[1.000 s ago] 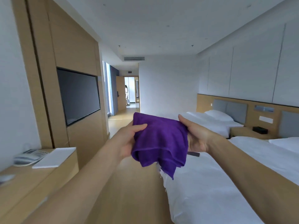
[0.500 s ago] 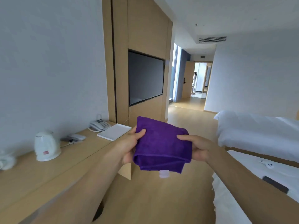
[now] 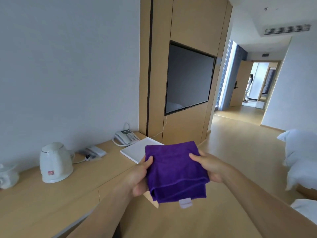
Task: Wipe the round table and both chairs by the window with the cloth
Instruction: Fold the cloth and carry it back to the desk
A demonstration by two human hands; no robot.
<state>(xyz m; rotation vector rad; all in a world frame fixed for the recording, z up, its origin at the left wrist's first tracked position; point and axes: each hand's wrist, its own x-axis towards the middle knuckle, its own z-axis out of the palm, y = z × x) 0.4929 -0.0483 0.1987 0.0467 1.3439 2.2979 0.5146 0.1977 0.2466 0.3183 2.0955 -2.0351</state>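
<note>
Hotel room, wooden desk [image 3: 51, 194] left of the cloth [image 3: 175, 170]. Folded purple cloth held mid-air, left hand [image 3: 139, 177] and right hand [image 3: 209, 166] each pinching one side edge, equally near. Round table and chairs not in view; direction from hands cannot be told.

A folded purple cloth [image 3: 175, 170] is held in front of the person by both hands: the left hand [image 3: 139, 177] grips its left edge with the thumb on top, and the right hand [image 3: 210, 166] grips its right edge likewise. A white label [image 3: 185, 203] hangs from the cloth's lower edge. On the wooden table [image 3: 51, 200] along the wall stand a white kettle [image 3: 54, 162], a telephone [image 3: 126, 137] and a white pad [image 3: 137, 151]. A dark television [image 3: 188, 79] is set into the wood panelling.
</note>
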